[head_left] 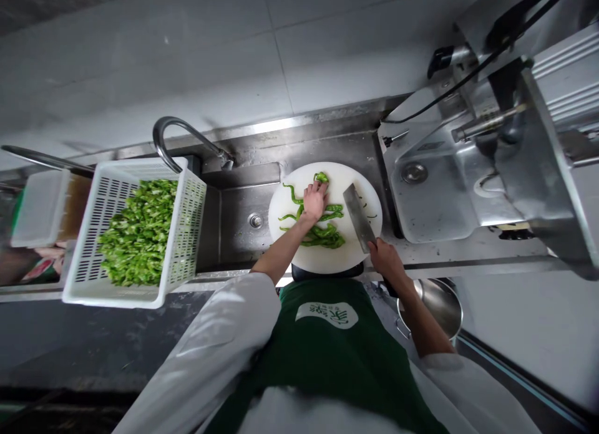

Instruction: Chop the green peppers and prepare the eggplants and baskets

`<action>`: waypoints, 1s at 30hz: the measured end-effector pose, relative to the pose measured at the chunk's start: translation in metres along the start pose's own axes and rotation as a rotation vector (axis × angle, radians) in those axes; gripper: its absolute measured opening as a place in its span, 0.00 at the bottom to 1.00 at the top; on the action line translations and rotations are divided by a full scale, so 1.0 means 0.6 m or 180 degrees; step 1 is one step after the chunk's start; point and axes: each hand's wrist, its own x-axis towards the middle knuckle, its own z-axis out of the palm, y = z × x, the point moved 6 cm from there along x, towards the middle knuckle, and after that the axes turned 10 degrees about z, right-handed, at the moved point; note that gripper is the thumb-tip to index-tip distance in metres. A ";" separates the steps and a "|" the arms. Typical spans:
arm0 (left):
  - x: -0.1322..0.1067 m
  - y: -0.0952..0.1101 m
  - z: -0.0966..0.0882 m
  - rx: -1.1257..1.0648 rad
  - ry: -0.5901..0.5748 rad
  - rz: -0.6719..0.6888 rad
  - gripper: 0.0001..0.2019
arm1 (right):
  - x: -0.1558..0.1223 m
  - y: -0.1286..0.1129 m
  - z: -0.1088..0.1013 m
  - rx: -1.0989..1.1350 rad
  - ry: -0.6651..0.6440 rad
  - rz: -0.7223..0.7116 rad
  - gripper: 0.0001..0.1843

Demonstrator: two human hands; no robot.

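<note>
Over the white cutting board (344, 175), the left hand (315, 200) rests on green peppers (327, 237), its grip unclear; the right hand (386, 258) holds a cleaver (358, 216). Left of the board, a basket (115, 298) holds chopped greens (140, 237).

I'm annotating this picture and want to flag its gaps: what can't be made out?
All in the head view:
- Left hand: its palm is hidden by its own back.
- Green peppers: overlap and the left hand and forearm hide parts; no sure count.
- Knife: its grip is covered by the right hand.
- White basket: cut greens cover its floor.
- Pot: the right forearm hides part.
</note>
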 end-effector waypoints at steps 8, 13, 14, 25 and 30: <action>-0.033 0.003 -0.026 -0.0463 -0.0467 0.1123 0.21 | -0.028 0.032 0.000 -0.0261 0.0088 -0.0056 0.18; -0.057 0.000 -0.026 -0.0387 -0.0577 0.1252 0.25 | -0.036 0.041 -0.006 -0.0612 0.0119 -0.0289 0.21; -0.058 -0.002 -0.023 -0.0393 -0.0580 0.1266 0.26 | -0.036 0.040 -0.009 -0.0684 0.0129 -0.0348 0.21; -0.063 -0.018 -0.005 -0.0585 -0.0412 0.1405 0.28 | -0.024 0.019 -0.076 -0.1129 0.0085 -0.0676 0.22; -0.065 -0.024 -0.002 -0.0630 -0.0520 0.1490 0.29 | 0.010 -0.043 -0.080 -0.0995 -0.0119 -0.0715 0.20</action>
